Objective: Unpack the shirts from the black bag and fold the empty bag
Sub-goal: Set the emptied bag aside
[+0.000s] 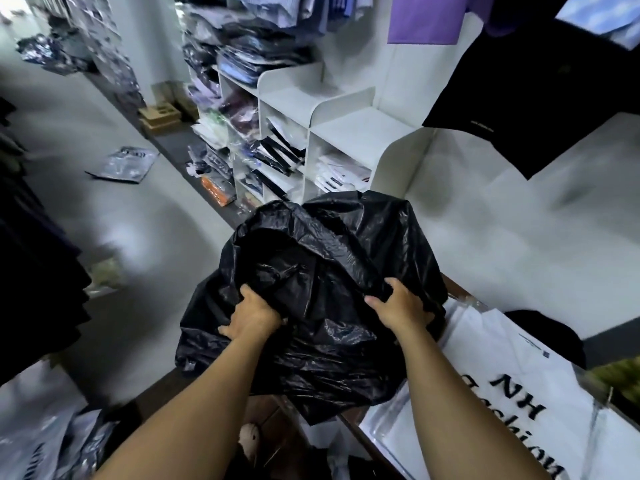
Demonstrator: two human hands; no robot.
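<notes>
Your left hand (254,315) and right hand (401,306) each clench a bunch of the black bag (329,244) in curled fingers (391,285). The bag hangs crumpled and puffed in the air before you, over the worktop (353,427) edge, beside a white printed bag (502,368). You cannot see whether a shirt remains inside, so feel through the plastic first; if empty, shift your fingers to two corners, pull taut, and lay it flat before folding.

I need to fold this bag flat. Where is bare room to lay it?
Bare: the white shelf unit's stepped top, and the grey floor around the packet, left of the black bag. Crowded: the cubbies, the white bags at right.
</notes>
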